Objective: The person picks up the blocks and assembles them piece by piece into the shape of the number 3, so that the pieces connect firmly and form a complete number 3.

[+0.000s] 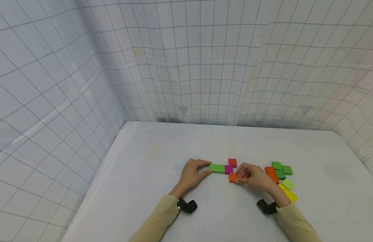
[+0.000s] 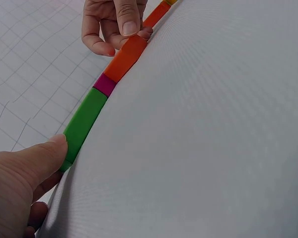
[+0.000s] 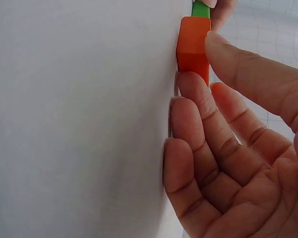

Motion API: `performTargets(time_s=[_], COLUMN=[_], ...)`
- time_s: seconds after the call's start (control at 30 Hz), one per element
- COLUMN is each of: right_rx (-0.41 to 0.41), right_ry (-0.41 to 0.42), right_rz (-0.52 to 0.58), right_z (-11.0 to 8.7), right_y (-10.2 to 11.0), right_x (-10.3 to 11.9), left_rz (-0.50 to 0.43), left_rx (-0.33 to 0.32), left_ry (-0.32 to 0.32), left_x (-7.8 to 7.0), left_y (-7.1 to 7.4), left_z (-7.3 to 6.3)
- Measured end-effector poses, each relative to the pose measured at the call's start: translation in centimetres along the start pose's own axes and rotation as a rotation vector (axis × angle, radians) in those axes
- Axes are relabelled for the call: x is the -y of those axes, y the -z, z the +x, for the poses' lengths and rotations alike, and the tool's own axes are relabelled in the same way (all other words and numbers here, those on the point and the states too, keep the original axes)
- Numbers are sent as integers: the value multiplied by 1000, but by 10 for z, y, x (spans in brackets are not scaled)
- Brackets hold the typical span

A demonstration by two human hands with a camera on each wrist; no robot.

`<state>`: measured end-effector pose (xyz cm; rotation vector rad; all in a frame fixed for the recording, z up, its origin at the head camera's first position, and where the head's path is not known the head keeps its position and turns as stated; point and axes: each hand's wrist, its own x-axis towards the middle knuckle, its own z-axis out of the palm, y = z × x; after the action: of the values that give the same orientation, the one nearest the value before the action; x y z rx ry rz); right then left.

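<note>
1. The person's left hand (image 1: 192, 173) is at 9 o'clock of a row of flat coloured blocks, its thumb and index finger clamped on the near end of a long rectangular bright-green block (image 1: 217, 168).
2. The green block lies flat on the white cloth-covered worktop (image 1: 150, 151), its length running from 9 to 3 o'clock.
3. A small square magenta block (image 1: 228, 169) touches the green block's 3 o'clock end.
4. A small square red block (image 1: 232, 162) lies at 1 o'clock of the magenta block, just beside it; whether the 2 touch cannot be told.
5. A small square orange block (image 1: 233, 178) lies at 5 o'clock of the magenta block, close against it.
6. The person's right hand (image 1: 254, 176) comes in from 4 o'clock, its thumb and fingers pinching the orange block at its 3 o'clock end; the other fingers are curled.
7. Beyond the right hand, toward 3 o'clock, 6 more blocks lie together: a long orange-red block (image 1: 271, 174), 2 square green blocks (image 1: 276, 165), 1 darker green block (image 1: 280, 174), 1 lime-green square block (image 1: 287, 183) and 1 long yellow block (image 1: 288, 193).
8. Beige sleeves (image 1: 157, 220) cover both forearms, with a black device (image 1: 188, 205) at each wrist.
9. A white sheet with a dark grid (image 1: 186, 67) hangs at 12 o'clock.
</note>
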<state>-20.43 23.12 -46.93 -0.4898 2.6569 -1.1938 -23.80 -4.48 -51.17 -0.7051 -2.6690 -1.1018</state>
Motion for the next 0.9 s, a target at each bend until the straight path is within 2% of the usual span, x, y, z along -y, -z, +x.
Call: performTargets(time_s=[0.9], right_rx=[-5], right_ry=[43], right_rz=[-4], right_z=[-2], right_y=[-1], right_x=[-7], left_rz=[9], left_rx=[10], left_ry=[13], left_x=[0], left_y=[0], left_z=[0])
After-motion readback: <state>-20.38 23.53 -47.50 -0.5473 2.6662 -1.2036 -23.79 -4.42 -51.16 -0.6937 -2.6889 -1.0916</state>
